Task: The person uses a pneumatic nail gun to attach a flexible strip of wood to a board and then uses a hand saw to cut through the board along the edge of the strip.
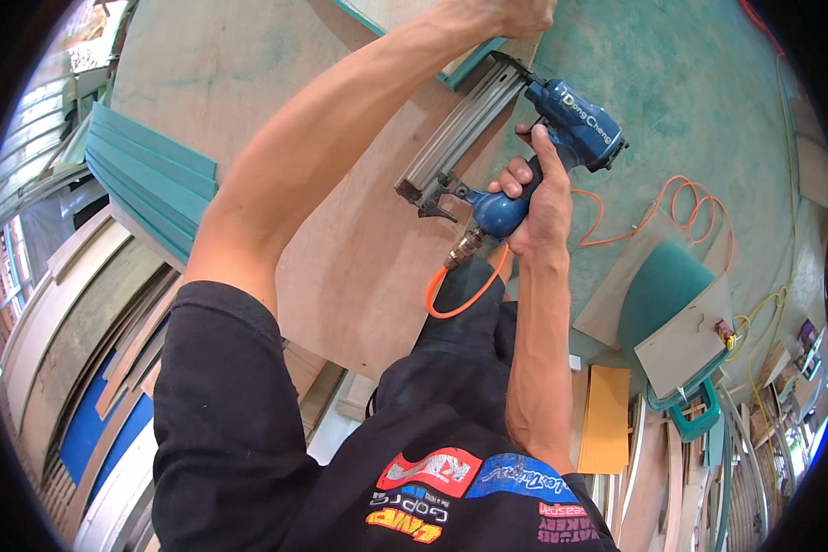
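My right hand (541, 198) is wrapped round the dark grip of a blue air nail gun (575, 120). The gun's long silver magazine (474, 124) slants down to the left, over a plywood sheet (340, 267). An orange air hose (430, 299) loops from the brass fitting at the base of the grip. My left arm reaches across to the far side, where my left hand (523, 14) is partly cut off by the upper edge. Its fingers look curled, close to a pale panel with teal edges (451, 75); whatever they grip is hidden.
Teal-painted boards (152, 179) lie at the left, above stacked planks (74, 304). To the right, a green plastic stool (695, 409) bears a flat board (685, 345). More orange hose (695, 198) coils on the green-stained floor (681, 101). Timber offcuts (653, 451) stand at the lower right.
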### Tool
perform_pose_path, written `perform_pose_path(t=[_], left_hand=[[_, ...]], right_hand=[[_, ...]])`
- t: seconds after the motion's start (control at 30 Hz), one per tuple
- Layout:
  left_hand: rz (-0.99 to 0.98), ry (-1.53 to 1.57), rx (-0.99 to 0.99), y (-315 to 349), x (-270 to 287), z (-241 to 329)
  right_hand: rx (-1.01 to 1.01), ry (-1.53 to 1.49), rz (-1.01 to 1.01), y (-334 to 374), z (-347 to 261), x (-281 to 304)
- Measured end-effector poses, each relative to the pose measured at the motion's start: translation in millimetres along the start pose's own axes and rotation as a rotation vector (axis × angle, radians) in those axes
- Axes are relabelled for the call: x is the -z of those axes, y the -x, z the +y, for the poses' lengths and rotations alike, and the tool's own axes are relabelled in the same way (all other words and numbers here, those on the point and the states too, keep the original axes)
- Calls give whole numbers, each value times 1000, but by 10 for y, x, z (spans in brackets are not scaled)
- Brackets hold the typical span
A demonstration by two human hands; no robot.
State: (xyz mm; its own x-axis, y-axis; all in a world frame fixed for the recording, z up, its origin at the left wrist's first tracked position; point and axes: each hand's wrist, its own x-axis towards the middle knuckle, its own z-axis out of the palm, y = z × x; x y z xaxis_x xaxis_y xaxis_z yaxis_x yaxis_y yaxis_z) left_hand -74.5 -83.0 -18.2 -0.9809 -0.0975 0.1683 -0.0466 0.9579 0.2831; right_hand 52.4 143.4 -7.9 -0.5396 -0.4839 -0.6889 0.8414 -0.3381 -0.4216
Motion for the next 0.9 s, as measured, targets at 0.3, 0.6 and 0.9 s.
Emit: perform_pose_path(t=[0.3, 0.6, 0.9], left_hand=[[2, -21, 25, -4, -3, 10], [84, 6, -33, 27, -93, -103], [-27, -5, 29, -40, 8, 11]], right_hand=[[16, -6, -11, -24, 22, 19], [24, 8, -6, 2, 65, -14], [31, -31, 7, 7, 68, -31]])
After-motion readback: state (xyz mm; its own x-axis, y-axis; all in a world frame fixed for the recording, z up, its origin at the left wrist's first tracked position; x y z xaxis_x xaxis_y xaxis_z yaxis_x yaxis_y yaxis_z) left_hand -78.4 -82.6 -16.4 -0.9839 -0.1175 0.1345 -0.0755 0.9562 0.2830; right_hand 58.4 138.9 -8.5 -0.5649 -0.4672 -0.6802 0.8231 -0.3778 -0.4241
